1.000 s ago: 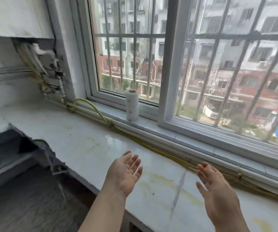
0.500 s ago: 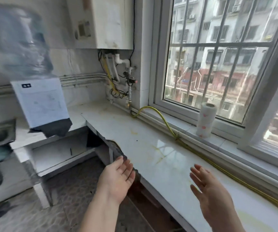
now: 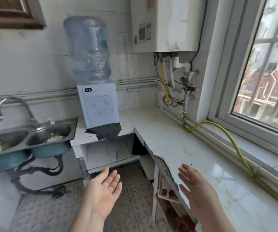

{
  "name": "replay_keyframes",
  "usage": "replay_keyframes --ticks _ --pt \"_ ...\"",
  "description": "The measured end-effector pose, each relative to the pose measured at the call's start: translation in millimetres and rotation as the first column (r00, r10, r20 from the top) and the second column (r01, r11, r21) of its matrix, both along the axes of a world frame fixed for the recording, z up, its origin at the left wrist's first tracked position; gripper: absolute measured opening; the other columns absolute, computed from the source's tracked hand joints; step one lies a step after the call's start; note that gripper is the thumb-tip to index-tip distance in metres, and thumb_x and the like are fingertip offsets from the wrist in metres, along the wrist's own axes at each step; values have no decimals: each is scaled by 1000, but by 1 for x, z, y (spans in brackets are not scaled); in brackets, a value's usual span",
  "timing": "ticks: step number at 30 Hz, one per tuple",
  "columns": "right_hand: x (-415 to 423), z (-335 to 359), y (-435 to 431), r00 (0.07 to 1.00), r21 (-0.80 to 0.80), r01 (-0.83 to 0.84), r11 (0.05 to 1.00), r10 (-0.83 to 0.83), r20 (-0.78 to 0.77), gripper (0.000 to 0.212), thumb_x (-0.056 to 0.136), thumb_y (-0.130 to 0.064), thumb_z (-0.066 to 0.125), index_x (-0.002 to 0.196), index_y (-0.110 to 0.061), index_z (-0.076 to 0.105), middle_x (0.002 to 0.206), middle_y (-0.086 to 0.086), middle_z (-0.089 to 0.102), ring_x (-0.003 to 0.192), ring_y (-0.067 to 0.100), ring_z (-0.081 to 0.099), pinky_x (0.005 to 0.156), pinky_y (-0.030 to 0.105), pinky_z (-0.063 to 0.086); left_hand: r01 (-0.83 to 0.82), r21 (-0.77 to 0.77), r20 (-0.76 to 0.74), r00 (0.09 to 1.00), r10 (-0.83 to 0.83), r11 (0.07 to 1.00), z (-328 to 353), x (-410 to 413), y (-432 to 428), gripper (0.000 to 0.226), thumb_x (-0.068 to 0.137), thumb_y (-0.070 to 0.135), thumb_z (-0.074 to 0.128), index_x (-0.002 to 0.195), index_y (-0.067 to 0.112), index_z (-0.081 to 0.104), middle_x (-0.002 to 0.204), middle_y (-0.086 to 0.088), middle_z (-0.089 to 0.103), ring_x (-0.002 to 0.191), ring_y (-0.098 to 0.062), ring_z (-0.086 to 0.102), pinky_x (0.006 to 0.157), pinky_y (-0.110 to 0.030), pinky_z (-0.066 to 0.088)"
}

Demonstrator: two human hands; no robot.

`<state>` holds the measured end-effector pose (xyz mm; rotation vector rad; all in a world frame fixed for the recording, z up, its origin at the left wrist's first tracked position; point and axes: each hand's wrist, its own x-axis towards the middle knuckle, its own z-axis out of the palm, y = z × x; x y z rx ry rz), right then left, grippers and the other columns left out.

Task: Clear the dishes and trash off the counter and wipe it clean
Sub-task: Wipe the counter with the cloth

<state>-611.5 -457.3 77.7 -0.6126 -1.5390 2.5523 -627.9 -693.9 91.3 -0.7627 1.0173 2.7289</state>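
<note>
The main hazard I judge from here is the broken edge (image 3: 164,166) of the tabletop (image 3: 193,148). The front lip is chipped away into a ragged line just ahead of my right hand (image 3: 196,190), and a wiping stroke that runs off the front could drag skin or a rag across it. The yellow hose (image 3: 232,139) lies along the back by the window sill (image 3: 252,148). A hard sweep towards the wall could snag it and pull at its fittings. The water dispenser (image 3: 99,106) stands on the lower corner section on a dark cloth (image 3: 108,133) that hangs over the front, so tugging that cloth could rock the heavy bottle. Neither hand carries anything to wipe with, and the yellowish stains (image 3: 187,154) look dried on, so rubbing bare-handed would do little.

The fingers (image 3: 114,179) of my left hand (image 3: 104,195) are spread and relaxed, palm turned up and inward. They hover over the floor (image 3: 131,190) and hold nothing. The fingers (image 3: 187,171) of my right hand are also straight and loosely parted and hold nothing. They sit above the tabletop's front edge, and I cannot tell whether they touch it. The tabletop runs from under my right hand to the far corner. The sink (image 3: 51,136) to the left holds some pale scraps.
</note>
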Motion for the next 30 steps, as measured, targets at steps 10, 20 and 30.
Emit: replay_keyframes --ticks 10,20,30 --pt "-145 7 4 980 -30 -182 983 179 -83 17 98 -16 49 106 -16 64 112 -2 66 112 17 57 107 40 37 -141 -80 -38 990 138 987 26 -103 12 27 98 14 48 124 12 52 123 -13 56 118 -25 50 100 -39 38" --pt "-230 -23 9 976 -32 -216 976 215 -29 23 100 -10 41 102 -17 63 114 3 65 114 23 56 101 41 40 -170 -96 -22 985 169 981 13 -196 12 26 98 12 48 123 10 54 118 -14 59 115 -26 53 94 -40 41" --pt "-339 -24 -25 998 -44 -64 997 64 7 19 98 -16 44 102 -16 63 116 4 65 116 23 55 100 39 37 -72 -167 65 994 84 983 -29 -353 -44 26 98 12 50 123 11 53 118 -11 58 112 -24 52 92 -38 41"
